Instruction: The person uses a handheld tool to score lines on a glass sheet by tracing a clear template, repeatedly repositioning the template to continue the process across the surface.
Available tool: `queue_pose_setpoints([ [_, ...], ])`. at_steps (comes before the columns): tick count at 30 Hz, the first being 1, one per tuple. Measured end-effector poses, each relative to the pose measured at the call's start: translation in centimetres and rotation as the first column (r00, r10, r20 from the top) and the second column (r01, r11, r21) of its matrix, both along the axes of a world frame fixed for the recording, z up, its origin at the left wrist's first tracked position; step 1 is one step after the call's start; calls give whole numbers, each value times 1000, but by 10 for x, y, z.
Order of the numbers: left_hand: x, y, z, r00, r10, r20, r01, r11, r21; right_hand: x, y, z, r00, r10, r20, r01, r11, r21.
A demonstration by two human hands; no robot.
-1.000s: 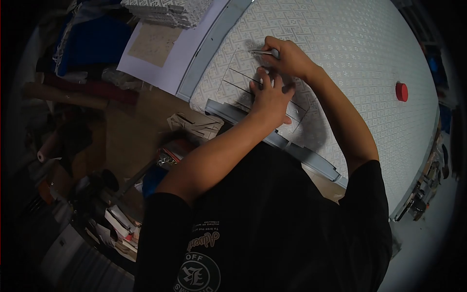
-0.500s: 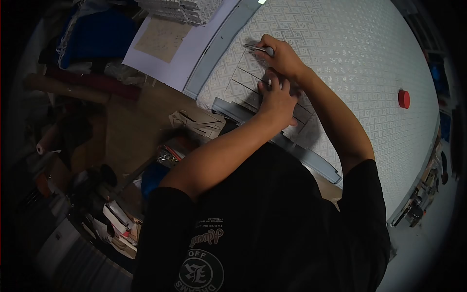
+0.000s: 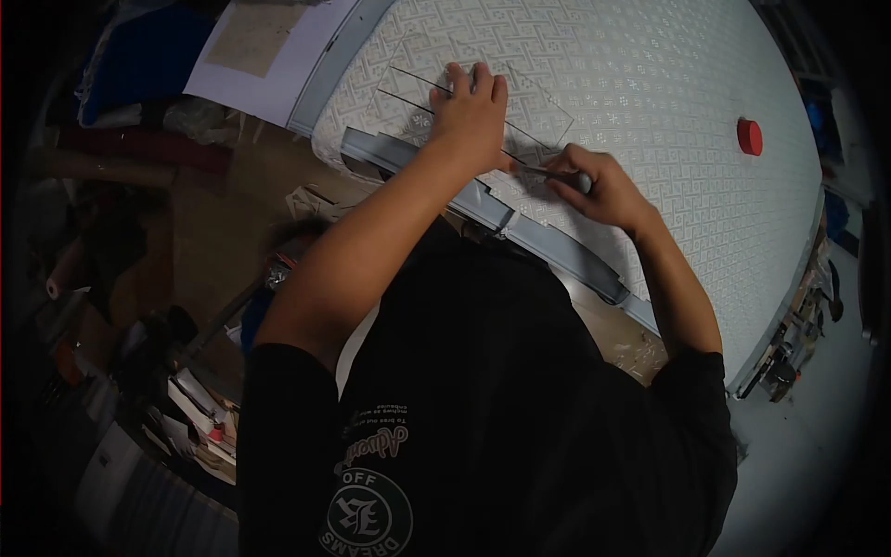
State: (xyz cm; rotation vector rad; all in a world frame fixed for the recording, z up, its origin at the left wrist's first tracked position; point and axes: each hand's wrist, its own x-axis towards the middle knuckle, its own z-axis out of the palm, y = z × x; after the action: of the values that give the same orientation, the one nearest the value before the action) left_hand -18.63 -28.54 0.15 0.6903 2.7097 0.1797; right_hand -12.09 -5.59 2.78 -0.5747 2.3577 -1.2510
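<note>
My left hand (image 3: 471, 116) lies with fingers spread on a thin see-through rectangular sheet (image 3: 534, 104), pressing it against the white patterned table cover (image 3: 640, 70). Dark straight lines, like slots, run along the sheet and pass under the hand. In my right hand (image 3: 599, 190), closed fingers grip a slim grey knife (image 3: 549, 174). Its thin tip points left, at the near edge of the sheet close to my left thumb. The rear end of the knife sticks out by the right palm.
A red round cap (image 3: 750, 136) sits on the cover to the right. Grey metal rails (image 3: 557, 246) line the table's near edge, close to my body. At upper left is a white sheet (image 3: 269, 79) with a brown paper piece (image 3: 252, 37). Rolls and clutter fill the dark left side.
My right hand has moved with the knife from the far left end of the sheet to its near right end. My left hand stays on the sheet; the whole view has shifted.
</note>
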Motion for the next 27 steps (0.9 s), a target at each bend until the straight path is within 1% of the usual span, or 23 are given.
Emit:
queue_pose_setpoints([
  [1,-2,1,0,1000,9,0,-9,1000,-20,11,-2,-6,999,22,-32,-19,998,67],
  [2,-2,2,-1,1000,27,6,-26,999,-19,18,-2,-12,999,40,-26,-38,997,68],
  [4,1,2,-3,998,47,-39,-47,999,-2,32,-6,-18,995,45,-88,-37,995,90],
  [5,1,3,-4,998,53,-30,-53,999,-3,35,-6,-18,996,51,-79,-44,995,88],
  [7,-5,2,0,999,41,34,-40,999,-20,34,-9,-10,989,100,-110,-84,986,145],
  [8,-7,1,-2,999,39,30,-39,999,-18,34,-10,-11,989,100,-114,-82,986,147],
  [11,-7,0,-5,997,43,64,-45,998,34,34,-11,-9,986,110,-129,-89,983,159],
  [13,-6,4,1,993,109,41,-106,991,-84,33,-13,-7,982,150,-113,-125,971,203],
  [14,-5,4,4,994,106,34,-103,991,-80,34,-14,-5,982,147,-120,-120,971,207],
  [16,-4,1,8,976,208,58,-203,975,-91,35,-18,-1,977,152,-149,-106,955,276],
  [20,-8,-2,-2,980,183,77,-182,983,-21,36,-19,0,981,143,-131,-94,942,321],
  [22,-9,-2,3,984,159,82,-154,986,-66,35,-20,2,979,158,-125,-102,925,366],
  [26,-13,0,-1,985,166,46,-161,982,-95,37,-24,5,982,139,-131,-78,918,390],
  [27,-14,1,0,986,159,52,-152,980,-130,38,-24,4,980,140,-139,-76,917,391],
])
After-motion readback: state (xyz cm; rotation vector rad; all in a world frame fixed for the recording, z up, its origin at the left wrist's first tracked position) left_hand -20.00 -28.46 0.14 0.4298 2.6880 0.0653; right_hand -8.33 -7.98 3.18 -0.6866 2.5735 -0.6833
